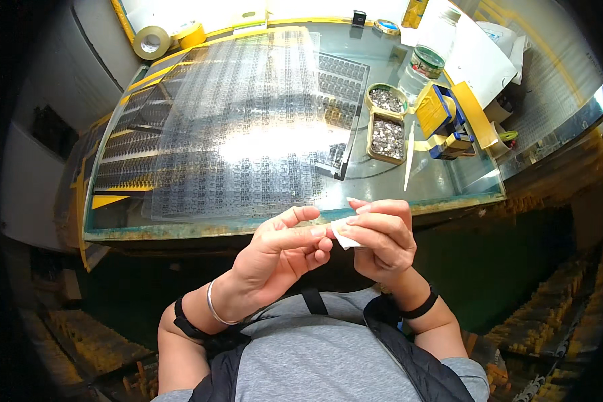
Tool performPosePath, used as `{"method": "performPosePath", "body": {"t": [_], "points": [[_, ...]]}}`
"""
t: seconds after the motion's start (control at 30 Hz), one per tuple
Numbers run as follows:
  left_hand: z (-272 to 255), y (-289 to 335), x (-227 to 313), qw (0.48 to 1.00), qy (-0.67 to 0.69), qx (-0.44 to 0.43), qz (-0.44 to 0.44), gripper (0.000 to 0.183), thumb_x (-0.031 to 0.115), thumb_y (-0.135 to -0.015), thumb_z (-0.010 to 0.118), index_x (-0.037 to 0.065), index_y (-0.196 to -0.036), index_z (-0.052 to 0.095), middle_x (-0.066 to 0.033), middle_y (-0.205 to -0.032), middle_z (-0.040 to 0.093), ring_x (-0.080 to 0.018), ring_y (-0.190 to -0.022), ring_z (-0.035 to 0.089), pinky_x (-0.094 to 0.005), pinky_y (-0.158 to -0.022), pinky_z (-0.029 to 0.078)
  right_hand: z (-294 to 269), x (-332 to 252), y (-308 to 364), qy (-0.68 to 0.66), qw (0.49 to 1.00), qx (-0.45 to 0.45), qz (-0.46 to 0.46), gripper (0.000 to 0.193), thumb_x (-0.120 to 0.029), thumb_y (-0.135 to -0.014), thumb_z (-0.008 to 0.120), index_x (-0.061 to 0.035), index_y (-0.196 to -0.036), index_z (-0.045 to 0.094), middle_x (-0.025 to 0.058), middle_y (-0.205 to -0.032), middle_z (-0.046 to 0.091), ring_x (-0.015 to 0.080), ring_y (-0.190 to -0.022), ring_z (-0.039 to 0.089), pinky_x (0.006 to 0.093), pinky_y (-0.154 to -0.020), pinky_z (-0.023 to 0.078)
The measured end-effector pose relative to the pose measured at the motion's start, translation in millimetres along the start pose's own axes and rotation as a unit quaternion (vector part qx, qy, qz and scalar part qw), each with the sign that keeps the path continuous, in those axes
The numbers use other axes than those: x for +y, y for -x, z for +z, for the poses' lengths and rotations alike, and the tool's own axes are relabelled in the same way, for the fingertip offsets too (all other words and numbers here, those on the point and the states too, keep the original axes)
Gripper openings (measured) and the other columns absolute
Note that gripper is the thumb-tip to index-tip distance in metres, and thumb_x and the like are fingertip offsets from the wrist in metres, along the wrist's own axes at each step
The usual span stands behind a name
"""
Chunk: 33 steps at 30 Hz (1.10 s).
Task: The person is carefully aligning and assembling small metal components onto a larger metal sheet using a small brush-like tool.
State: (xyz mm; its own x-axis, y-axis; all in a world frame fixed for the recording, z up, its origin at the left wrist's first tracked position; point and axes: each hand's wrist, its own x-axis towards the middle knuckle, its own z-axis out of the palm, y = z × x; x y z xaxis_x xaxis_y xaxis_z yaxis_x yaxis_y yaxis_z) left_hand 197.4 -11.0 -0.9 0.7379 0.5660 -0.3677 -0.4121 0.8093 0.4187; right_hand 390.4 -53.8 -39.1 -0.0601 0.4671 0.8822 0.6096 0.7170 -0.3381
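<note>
In front of my chest, past the near edge of the glass table, both hands are raised and close together. Between the fingers of my right hand (385, 241) is pinched a small folded white piece, like tissue or cloth (345, 234). It lies against an outstretched fingertip of my left hand (275, 251). The left thumb stands apart and the other left fingers are loosely curled, gripping nothing. Beyond the hands, a large clear sheet with rows of small printed marks (241, 141) covers much of the glass table (422, 184).
Right of the sheet stand two small containers of greyish bits (386, 137), a white pen-like stick (409, 157) and a blue tape dispenser (452, 127). A clear jar (432, 53) is behind them. Tape rolls (152, 42) sit at the back left. A dark-framed tray (345, 87) lies partly under the sheet.
</note>
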Motion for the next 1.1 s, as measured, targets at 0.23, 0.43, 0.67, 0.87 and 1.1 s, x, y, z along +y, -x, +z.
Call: {"method": "performPosePath", "body": {"t": [0.23,0.43,0.67,0.87,1.1], "points": [[2.8,-3.7,-0.4,0.998,-0.054,0.001,0.015,0.033,0.003,-0.092,0.064,0.002,-0.119,0.045,-0.0193,-0.109,0.066,-0.0204,-0.092,0.068,-0.0301,-0.083,0.057,2.1,4.5,12.8,-0.2,0.956,0.09,0.193,0.014,0.004,-0.086,0.066,-0.0015,-0.099,0.069,0.0127,-0.101,0.064,0.0236,-0.092,0.062,0.0348,-0.086,0.053],[4.5,-1.9,3.1,0.992,-0.109,-0.012,0.06,0.033,0.003,-0.093,0.063,0.001,-0.121,0.046,-0.026,-0.12,0.062,-0.0222,-0.098,0.069,-0.0313,-0.088,0.057,-42.1,41.0,13.5,0.091,0.947,0.202,0.234,0.03,0.006,-0.088,0.065,-0.0031,-0.116,0.07,0.0098,-0.109,0.058,0.0176,-0.095,0.056,0.0289,-0.087,0.046],[21.1,-12.4,14.1,0.973,-0.214,0.017,0.079,0.023,0.002,-0.089,0.067,0.003,-0.109,0.056,-0.0162,-0.103,0.069,-0.0165,-0.085,0.068,-0.0262,-0.075,0.057,-65.6,59.4,0.9,0.229,0.96,0.047,0.155,0.047,-0.002,-0.079,0.07,-0.0025,-0.126,0.06,0.0111,-0.114,0.058,0.0275,-0.108,0.051,0.0374,-0.099,0.038],[66.3,-80.3,40.8,0.873,-0.463,0.02,0.153,0.017,0.009,-0.083,0.077,0.002,-0.093,0.065,-0.0031,-0.08,0.066,-0.0072,-0.067,0.058,-0.021,-0.061,0.046,-71.3,80.4,-0.9,0.167,0.96,0.192,0.12,0.029,-0.001,-0.084,0.066,-0.0021,-0.113,0.064,0.0121,-0.111,0.059,0.0259,-0.103,0.056,0.0356,-0.094,0.044],[76.6,-164.0,38.3,0.769,-0.604,0.025,0.208,0.019,0.02,-0.083,0.079,0.003,-0.085,0.072,-0.0011,-0.073,0.067,-0.0048,-0.063,0.054,-0.0209,-0.058,0.041,-69.1,96.2,9.1,0.112,0.947,0.244,0.174,0.023,-0.001,-0.087,0.062,-0.0004,-0.11,0.063,0.0129,-0.107,0.062,0.0253,-0.1,0.059,0.035,-0.09,0.047]]}}
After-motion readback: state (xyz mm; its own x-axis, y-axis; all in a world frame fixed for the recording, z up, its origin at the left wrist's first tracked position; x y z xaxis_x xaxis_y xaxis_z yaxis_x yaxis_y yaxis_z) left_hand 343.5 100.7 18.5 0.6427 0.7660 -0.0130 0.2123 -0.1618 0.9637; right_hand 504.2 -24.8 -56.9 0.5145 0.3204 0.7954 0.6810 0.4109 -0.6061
